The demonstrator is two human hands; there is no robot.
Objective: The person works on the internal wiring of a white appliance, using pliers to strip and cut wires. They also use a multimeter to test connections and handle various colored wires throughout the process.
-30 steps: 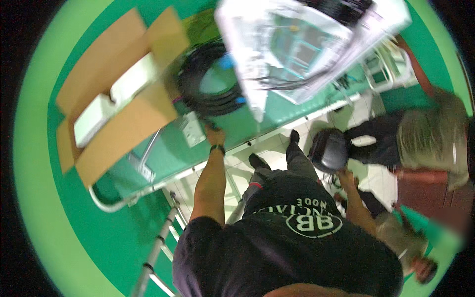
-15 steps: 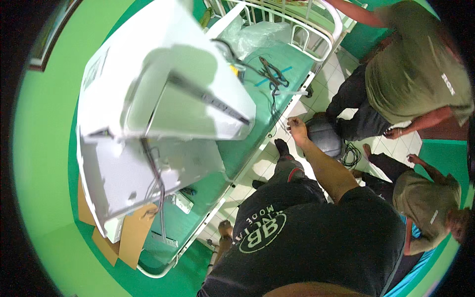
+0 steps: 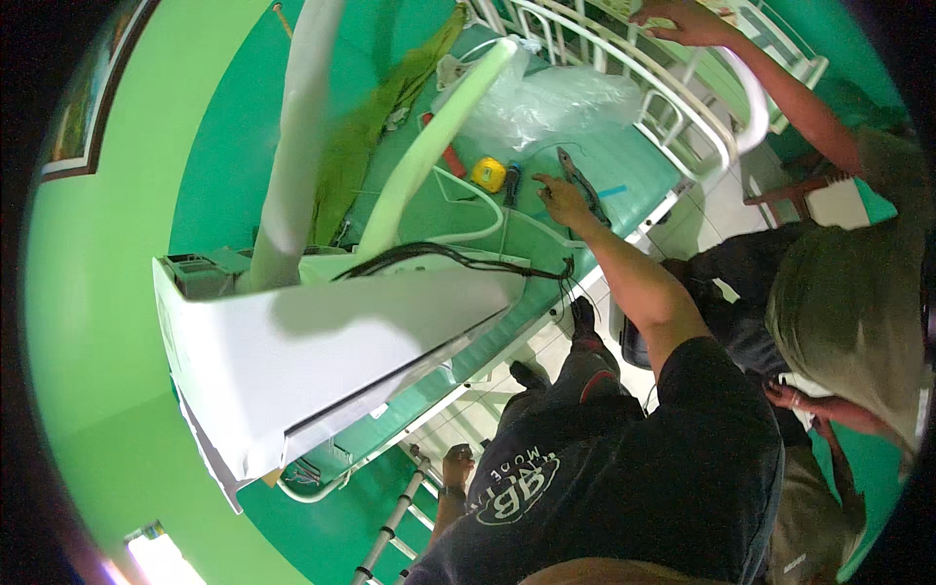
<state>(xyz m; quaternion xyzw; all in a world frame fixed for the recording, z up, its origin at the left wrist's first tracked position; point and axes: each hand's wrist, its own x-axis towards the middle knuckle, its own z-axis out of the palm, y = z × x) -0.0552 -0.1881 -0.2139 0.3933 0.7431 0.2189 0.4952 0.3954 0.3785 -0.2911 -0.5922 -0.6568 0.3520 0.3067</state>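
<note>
My right hand (image 3: 567,201) reaches over the green bed, fingers stretched and holding nothing. It is just beside a pair of dark-handled pliers (image 3: 582,185); touching or not, I cannot tell. Left of it lie a yellow tape measure (image 3: 488,175), a slim dark tool (image 3: 512,183) and a red-handled tool (image 3: 449,154). A large white indoor air conditioner unit (image 3: 380,341) stands on the bed to the left, black cables (image 3: 429,255) trailing from its top. My left hand (image 3: 457,464) hangs low beside the bed, fingers curled; whatever it holds is hidden.
Two pale wrapped pipes (image 3: 429,146) rise behind the unit. Clear plastic sheeting (image 3: 556,105) lies near the white bed rail (image 3: 673,93). A ladder (image 3: 390,526) stands below my left hand. A co-worker (image 3: 848,302) stands close on the right, one arm reaching above the rail.
The air conditioner unit appears lower and turned, its top and back edge now showing. My right hand has moved up and forward, from the bed's edge to beside the pliers.
</note>
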